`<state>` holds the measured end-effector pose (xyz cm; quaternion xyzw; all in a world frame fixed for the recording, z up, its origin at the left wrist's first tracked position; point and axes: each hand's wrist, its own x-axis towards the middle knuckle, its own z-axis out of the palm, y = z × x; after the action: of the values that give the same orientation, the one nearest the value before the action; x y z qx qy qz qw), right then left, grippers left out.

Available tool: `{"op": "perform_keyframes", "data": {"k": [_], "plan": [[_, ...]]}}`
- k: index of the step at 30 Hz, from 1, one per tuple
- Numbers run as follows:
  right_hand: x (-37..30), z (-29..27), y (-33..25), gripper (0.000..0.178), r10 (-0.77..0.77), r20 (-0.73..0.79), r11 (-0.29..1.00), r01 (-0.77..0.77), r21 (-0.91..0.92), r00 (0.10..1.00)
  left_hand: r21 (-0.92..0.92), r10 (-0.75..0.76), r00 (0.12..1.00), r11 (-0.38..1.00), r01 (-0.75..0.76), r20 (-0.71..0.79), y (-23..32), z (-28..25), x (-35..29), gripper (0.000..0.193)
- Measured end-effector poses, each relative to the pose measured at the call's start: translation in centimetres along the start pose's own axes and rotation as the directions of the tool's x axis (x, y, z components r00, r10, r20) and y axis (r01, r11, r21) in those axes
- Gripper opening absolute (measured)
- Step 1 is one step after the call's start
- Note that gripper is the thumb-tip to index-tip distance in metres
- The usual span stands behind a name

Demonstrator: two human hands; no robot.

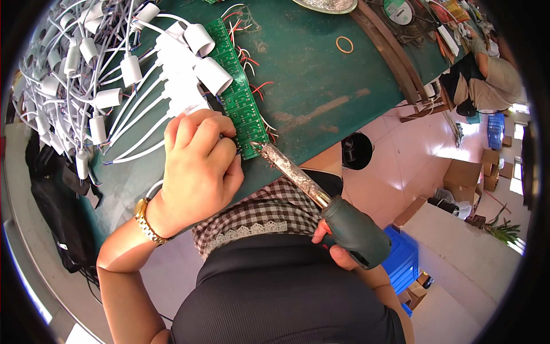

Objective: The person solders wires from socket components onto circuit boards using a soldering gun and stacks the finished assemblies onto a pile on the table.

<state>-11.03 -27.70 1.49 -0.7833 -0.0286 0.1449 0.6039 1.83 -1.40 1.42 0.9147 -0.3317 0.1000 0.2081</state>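
Observation:
My right hand (pixel 338 250) is wrapped round the dark handle of a soldering iron (pixel 295 173). The iron's tip meets the near end of a long green circuit board panel (pixel 240 92), which lies on the green mat. My left hand (pixel 201 157) is closed beside that same end, its fingers curled at the panel's left edge; what they pinch is hidden under them. Just beyond the knuckles, several white cylindrical lamp holders (pixel 213 75) with white cables lie along the panel. Thin red and white wires (pixel 252 60) stick out from its right side.
A big heap of white corded lamp holders (pixel 71 63) covers the table's left. An elastic band (pixel 344 45), a metal dish (pixel 326 4) and a brown curved strip (pixel 395 57) lie farther off. Right of the table are a black bin (pixel 356 151), a blue crate (pixel 401 258) and another person (pixel 487 80).

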Motion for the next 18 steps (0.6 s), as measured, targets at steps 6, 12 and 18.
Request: {"op": "perform_keyframes", "data": {"k": [6, 12, 18], "plan": [[-0.4, 0.7, 1.9, 0.042, -0.109, 0.002, 0.987, 0.108, 0.12, 0.994, -0.044, -0.01, 0.991, 0.999, 0.004, -0.136, 0.0, 0.2, -0.5, 0.022], [0.3, 0.3, 1.9, 0.041, -0.199, 0.091, 0.98, 0.198, 0.023, 0.976, -0.074, -0.085, 0.983, 0.995, 0.074, -0.162, 0.0, 0.5, -0.4, 0.02], [-0.1, 0.4, 2.2, 0.041, -0.102, 0.097, 0.993, 0.095, 0.068, 0.99, -0.123, -0.072, 0.983, 0.991, 0.051, -0.168, -0.3, 0.4, -0.1, 0.021]]}}
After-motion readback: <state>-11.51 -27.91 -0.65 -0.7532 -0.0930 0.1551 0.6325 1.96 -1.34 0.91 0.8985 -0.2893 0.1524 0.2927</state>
